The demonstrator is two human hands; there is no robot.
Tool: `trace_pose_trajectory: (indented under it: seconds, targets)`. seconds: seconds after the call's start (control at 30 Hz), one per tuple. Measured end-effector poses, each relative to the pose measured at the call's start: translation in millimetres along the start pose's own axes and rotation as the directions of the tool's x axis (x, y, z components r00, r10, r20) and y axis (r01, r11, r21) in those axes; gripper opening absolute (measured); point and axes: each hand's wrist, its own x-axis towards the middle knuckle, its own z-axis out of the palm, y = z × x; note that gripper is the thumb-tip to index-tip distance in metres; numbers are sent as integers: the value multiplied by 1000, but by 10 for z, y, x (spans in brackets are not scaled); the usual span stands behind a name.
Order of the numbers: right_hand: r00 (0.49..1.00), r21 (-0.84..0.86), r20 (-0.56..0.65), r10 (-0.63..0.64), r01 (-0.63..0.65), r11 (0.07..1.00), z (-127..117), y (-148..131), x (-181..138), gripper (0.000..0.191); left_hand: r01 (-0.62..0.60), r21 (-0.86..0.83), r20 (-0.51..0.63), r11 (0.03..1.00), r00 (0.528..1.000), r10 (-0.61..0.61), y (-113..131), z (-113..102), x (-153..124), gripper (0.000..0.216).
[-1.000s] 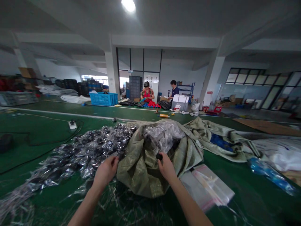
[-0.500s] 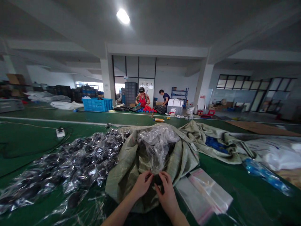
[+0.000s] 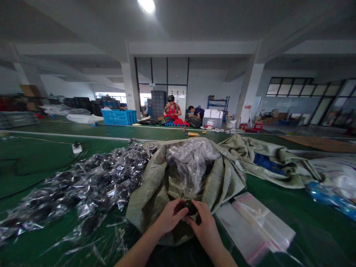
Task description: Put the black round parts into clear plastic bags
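My left hand [image 3: 170, 217] and my right hand [image 3: 205, 226] meet low in the middle, both closed around a small black object [image 3: 190, 207]. They are in front of an open grey-green woven sack [image 3: 155, 185] lined with crumpled clear plastic [image 3: 194, 157]. The rest of the black object is hidden by my fingers.
A heap of clear-wrapped black parts [image 3: 83, 185] spreads left on the green surface [image 3: 33, 163]. A stack of clear zip bags [image 3: 256, 226] lies to the right. Another sack [image 3: 278, 163] and blue items lie beyond. A power strip [image 3: 76, 148] sits far left. Two people [image 3: 172, 109] work in the distance.
My left hand came across from the plastic heap to join my right hand on the black object. Both hands then drew back slightly toward me.
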Motion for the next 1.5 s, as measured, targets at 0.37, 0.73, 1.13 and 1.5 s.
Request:
trace_pose_trajectory:
  seconds: [0.37,0.73,1.13,1.5]
  targets:
    - [993,29,11,122,-122,992,-41,-93,22,40,-93,116,-36,989,995,97,-70,-13,-22,43]
    - [990,32,75,116,-119,992,-83,-154,58,43,-50,423,-113,905,988,107,-34,-37,-20,47]
    - [993,-95,108,54,-44,995,-43,-162,50,28,207,803,-138,559,977,-165,244,-66,-32,48]
    - [855,-661,274,440,-165,732,-954,37,412,17,67,882,-6,466,991,-131,526,-78,94,36]
